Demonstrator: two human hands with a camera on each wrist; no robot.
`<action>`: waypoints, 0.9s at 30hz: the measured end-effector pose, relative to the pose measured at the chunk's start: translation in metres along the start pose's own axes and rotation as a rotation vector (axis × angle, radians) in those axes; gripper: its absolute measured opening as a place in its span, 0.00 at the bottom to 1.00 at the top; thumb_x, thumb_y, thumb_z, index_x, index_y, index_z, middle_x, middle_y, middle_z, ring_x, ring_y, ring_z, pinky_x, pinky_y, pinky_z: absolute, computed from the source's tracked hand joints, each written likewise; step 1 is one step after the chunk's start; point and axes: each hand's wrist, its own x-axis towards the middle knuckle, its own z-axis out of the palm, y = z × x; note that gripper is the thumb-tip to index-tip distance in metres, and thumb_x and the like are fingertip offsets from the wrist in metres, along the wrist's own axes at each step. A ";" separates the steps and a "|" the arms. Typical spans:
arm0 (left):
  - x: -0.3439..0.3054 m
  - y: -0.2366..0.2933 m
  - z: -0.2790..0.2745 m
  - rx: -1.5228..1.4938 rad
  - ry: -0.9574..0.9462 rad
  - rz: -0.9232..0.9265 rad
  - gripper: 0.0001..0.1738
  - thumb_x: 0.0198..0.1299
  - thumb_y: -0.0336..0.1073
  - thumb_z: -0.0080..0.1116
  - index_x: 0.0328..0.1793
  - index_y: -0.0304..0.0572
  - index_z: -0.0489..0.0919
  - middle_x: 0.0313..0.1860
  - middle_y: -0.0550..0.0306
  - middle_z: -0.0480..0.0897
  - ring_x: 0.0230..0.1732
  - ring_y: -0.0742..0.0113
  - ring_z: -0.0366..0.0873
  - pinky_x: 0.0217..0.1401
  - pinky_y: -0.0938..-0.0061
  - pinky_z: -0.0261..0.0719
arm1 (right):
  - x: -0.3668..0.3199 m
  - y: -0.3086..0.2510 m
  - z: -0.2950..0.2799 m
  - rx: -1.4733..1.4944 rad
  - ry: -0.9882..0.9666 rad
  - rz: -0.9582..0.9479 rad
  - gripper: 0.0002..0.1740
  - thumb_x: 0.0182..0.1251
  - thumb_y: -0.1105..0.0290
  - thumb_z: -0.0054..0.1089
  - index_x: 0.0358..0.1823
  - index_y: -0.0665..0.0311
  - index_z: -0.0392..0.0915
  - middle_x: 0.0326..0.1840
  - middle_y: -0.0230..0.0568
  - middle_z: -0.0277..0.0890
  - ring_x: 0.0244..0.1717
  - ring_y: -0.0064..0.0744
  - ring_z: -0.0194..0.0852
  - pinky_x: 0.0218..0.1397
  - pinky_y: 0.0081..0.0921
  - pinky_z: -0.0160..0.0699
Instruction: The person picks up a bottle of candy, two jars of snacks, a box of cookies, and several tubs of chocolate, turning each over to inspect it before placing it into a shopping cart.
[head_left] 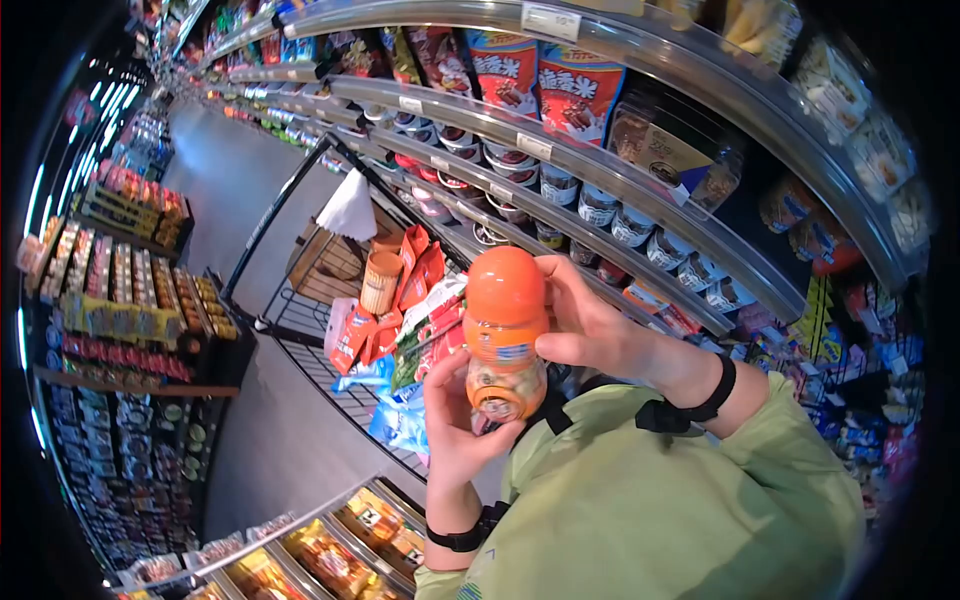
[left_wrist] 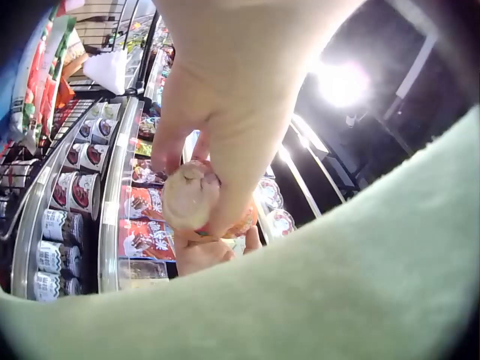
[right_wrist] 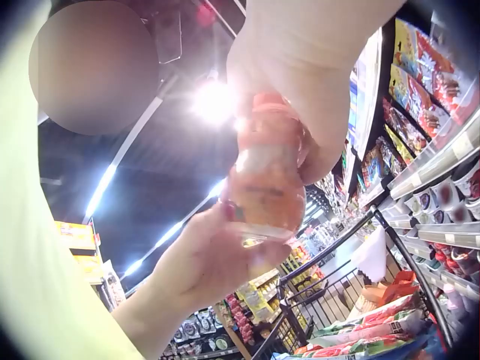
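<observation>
A waisted plastic jar (head_left: pixel 503 342) with a round orange lid and an orange label is held up in front of the chest, with pale contents showing through its lower part. My left hand (head_left: pixel 458 418) grips it low down, thumb and fingers around the base. On the other side my right hand (head_left: pixel 592 322) holds the upper part, thumb in front near the lid. The left wrist view shows the jar's round bottom (left_wrist: pixel 187 196) between the fingers. From the right wrist, the orange label (right_wrist: pixel 266 196) faces the camera, and the left hand (right_wrist: pixel 202 255) supports the jar from below.
A black wire shopping cart (head_left: pixel 290 350) stands ahead, holding red packets, blue bags, a wooden crate (head_left: pixel 325 262) and a white cloth (head_left: pixel 348 207). Shelves with tubs (head_left: pixel 597 205) and red snack bags (head_left: pixel 503 72) curve along the right. Stocked racks (head_left: pixel 120 320) stand across the aisle.
</observation>
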 end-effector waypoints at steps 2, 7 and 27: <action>0.005 -0.002 0.007 -0.355 0.019 -0.073 0.50 0.41 0.34 0.76 0.70 0.41 0.59 0.66 0.46 0.68 0.63 0.53 0.72 0.64 0.59 0.74 | -0.003 -0.006 -0.004 -0.001 -0.016 0.038 0.42 0.65 0.61 0.60 0.72 0.64 0.45 0.68 0.44 0.55 0.68 0.34 0.57 0.66 0.35 0.62; 0.012 -0.021 0.006 -0.950 -0.141 -0.341 0.56 0.41 0.56 0.68 0.74 0.39 0.57 0.65 0.42 0.70 0.53 0.49 0.79 0.47 0.55 0.84 | -0.007 0.004 -0.007 -0.036 -0.032 -0.162 0.51 0.63 0.62 0.62 0.76 0.65 0.35 0.74 0.45 0.49 0.73 0.35 0.52 0.70 0.36 0.59; 0.026 -0.025 0.051 -0.515 -0.071 -0.459 0.49 0.56 0.63 0.52 0.77 0.45 0.52 0.74 0.46 0.61 0.72 0.48 0.63 0.68 0.48 0.70 | -0.039 -0.010 -0.040 0.053 0.193 -0.039 0.46 0.60 0.66 0.70 0.73 0.63 0.47 0.68 0.41 0.60 0.68 0.30 0.61 0.69 0.32 0.63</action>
